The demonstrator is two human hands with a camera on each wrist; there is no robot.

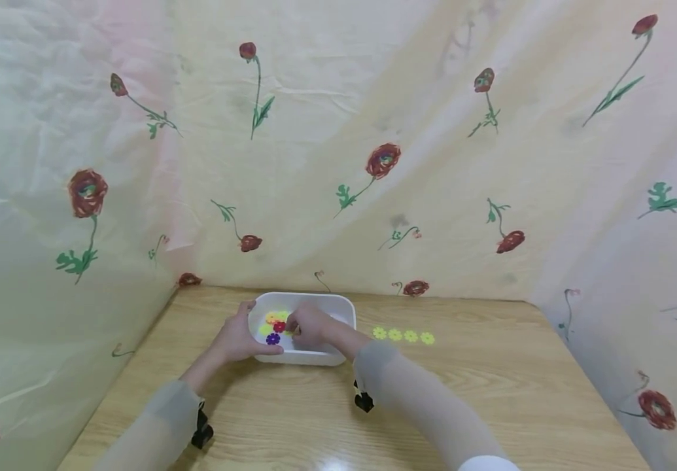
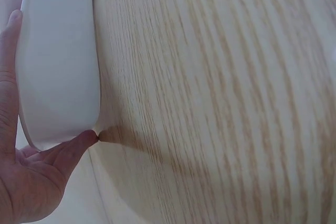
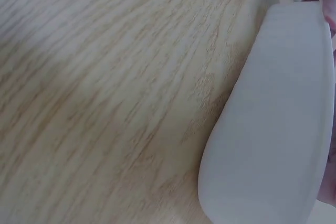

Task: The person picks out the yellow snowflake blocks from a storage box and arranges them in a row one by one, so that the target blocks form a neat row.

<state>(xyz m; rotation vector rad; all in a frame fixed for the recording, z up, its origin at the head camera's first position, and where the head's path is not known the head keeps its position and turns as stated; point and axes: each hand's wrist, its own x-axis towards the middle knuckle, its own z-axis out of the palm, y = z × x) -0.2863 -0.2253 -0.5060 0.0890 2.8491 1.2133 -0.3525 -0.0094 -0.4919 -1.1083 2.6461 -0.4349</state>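
Observation:
A white plastic tub (image 1: 305,358) stands on the table with small flower-shaped plastic pieces inside, toward its left end. Among them are a purple piece (image 1: 273,339), a red piece (image 1: 279,326), an orange piece (image 1: 271,318) and several yellow ones. My left hand (image 1: 237,336) grips the tub's left end, thumb along the front rim; the left wrist view shows fingers round the tub's corner. My right hand (image 1: 312,326) reaches into the tub with bent fingers beside the pieces. Whether its fingertips pinch a piece is hidden. The right wrist view shows mostly the tub's outer wall (image 3: 268,119).
Several yellow flower pieces (image 1: 395,335) lie in a row on the wooden table (image 1: 491,386), right of the tub. A flower-printed curtain (image 1: 314,131) hangs behind the table and along both sides. Small black devices (image 1: 364,399) are worn at the wrists.

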